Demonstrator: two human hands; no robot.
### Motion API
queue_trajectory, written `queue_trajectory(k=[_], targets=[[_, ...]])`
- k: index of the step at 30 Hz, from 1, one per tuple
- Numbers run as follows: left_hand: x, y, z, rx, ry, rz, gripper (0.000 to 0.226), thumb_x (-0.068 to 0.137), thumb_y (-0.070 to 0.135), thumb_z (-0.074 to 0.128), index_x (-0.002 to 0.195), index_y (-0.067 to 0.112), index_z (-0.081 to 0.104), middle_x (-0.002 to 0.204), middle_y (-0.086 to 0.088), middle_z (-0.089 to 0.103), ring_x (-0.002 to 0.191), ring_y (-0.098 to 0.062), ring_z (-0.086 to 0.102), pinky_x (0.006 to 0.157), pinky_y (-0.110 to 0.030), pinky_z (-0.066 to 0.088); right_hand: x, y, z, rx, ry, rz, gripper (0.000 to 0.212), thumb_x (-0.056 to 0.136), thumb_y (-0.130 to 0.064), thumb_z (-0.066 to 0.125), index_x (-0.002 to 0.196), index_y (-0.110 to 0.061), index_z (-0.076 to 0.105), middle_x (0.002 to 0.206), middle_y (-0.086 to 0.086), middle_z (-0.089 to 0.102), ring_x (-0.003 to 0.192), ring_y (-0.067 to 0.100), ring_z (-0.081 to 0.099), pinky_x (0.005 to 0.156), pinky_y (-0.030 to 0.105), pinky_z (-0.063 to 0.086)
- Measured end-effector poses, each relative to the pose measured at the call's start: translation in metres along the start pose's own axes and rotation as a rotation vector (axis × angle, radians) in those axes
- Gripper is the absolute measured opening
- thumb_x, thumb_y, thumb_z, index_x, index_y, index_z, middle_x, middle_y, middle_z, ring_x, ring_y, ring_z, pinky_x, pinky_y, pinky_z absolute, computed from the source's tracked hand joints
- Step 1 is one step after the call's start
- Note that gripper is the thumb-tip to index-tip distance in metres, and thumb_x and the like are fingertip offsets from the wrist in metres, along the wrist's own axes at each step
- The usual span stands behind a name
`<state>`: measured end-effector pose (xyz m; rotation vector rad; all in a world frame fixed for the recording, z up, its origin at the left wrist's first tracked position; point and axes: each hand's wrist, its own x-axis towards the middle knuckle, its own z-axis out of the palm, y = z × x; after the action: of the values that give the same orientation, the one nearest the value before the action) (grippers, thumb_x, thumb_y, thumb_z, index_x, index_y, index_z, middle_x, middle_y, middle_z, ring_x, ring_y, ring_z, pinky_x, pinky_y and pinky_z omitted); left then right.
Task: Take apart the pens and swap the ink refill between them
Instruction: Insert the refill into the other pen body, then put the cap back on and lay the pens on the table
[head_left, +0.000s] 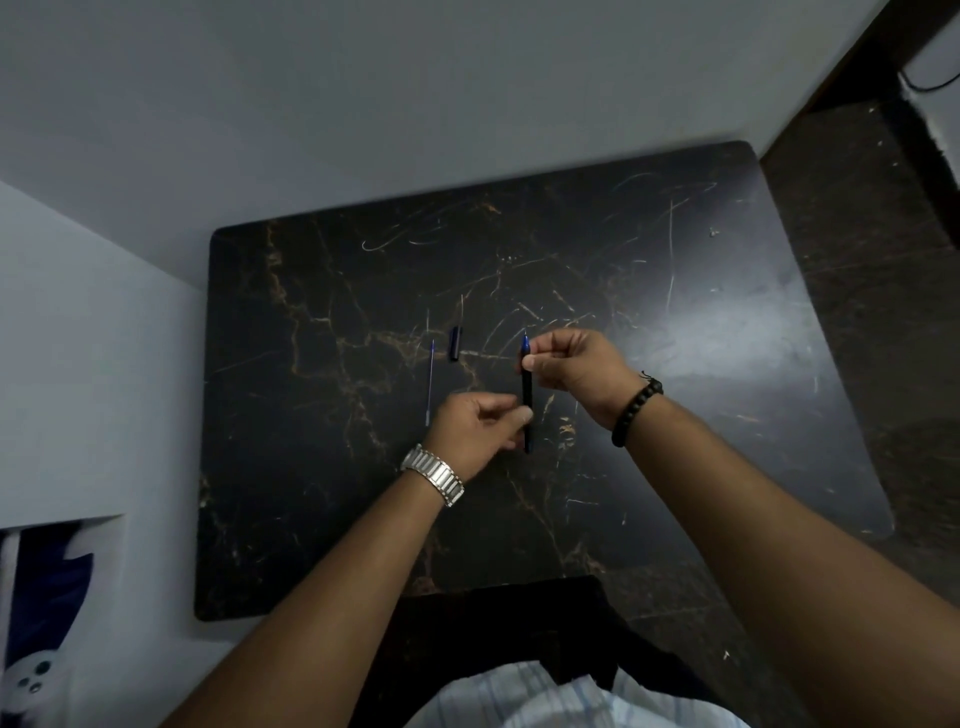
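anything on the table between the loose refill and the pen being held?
Head view: one small dark pen piece, probably a cap, lies between the loose refill and the held pen. Otherwise bare table.

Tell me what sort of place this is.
Probably a room at home: a small dark marble-look table pushed into a corner of plain white walls, with matching dark marble-look floor. Only pen parts lie on the table.

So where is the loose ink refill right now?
In the head view, the ink refill lies on the dark table, left of the small pen cap and just beyond the left hand.
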<state>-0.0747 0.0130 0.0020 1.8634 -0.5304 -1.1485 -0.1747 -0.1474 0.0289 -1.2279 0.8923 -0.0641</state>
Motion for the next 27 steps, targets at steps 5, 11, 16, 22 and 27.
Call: queue_trajectory(k=[5,11,16,22,27], targets=[[0.05,0.005,-0.039,0.387,0.404,0.102,0.012,0.087,0.022,0.07,0.09,0.017,0.08,0.082,-0.001,0.079,0.075,-0.016,0.075,0.072,-0.027,0.058,-0.002,0.009,-0.009,0.034,0.041,0.034,0.017,0.085,-0.003,0.072,0.081,-0.019,0.075,0.08,-0.002,0.078,0.077,0.011,0.068,0.075,0.028,0.055],[0.112,0.018,-0.055,0.657,0.439,-0.018,0.019,0.075,0.034,0.084,0.079,0.016,0.078,0.074,0.001,0.076,0.068,-0.012,0.066,0.069,-0.024,0.051,-0.007,0.017,-0.014,0.014,0.079,0.075,0.013,0.085,-0.003,0.073,0.086,-0.016,0.076,0.082,-0.002,0.078,0.072,0.003,0.069,0.072,0.025,0.051],[0.127,0.022,-0.05,0.787,0.333,-0.133,0.031,0.073,0.044,0.085,0.08,0.014,0.081,0.077,-0.002,0.077,0.074,-0.018,0.07,0.074,-0.03,0.058,-0.013,0.017,-0.015,-0.016,0.085,0.093,0.014,0.085,-0.005,0.074,0.083,-0.018,0.074,0.083,-0.002,0.077,0.082,0.013,0.068,0.079,0.032,0.055],[0.118,0.036,-0.04,0.266,0.313,-0.149,0.016,0.083,0.026,0.081,0.09,0.013,0.077,0.091,-0.011,0.079,0.07,-0.018,0.076,0.067,-0.032,0.064,-0.016,0.011,-0.013,-0.007,0.101,0.095,0.013,0.089,-0.004,0.069,0.09,-0.016,0.071,0.089,0.006,0.073,0.088,0.021,0.068,0.087,0.04,0.058],[0.084,0.063,-0.018,-0.639,0.204,-0.129,0.005,0.094,0.009,0.066,0.089,0.007,0.065,0.078,-0.01,0.078,0.068,-0.021,0.077,0.056,-0.026,0.06,-0.015,-0.002,-0.004,0.006,0.075,0.031,0.014,0.094,-0.003,0.062,0.092,-0.016,0.068,0.083,0.008,0.072,0.075,0.019,0.074,0.07,0.033,0.06]])
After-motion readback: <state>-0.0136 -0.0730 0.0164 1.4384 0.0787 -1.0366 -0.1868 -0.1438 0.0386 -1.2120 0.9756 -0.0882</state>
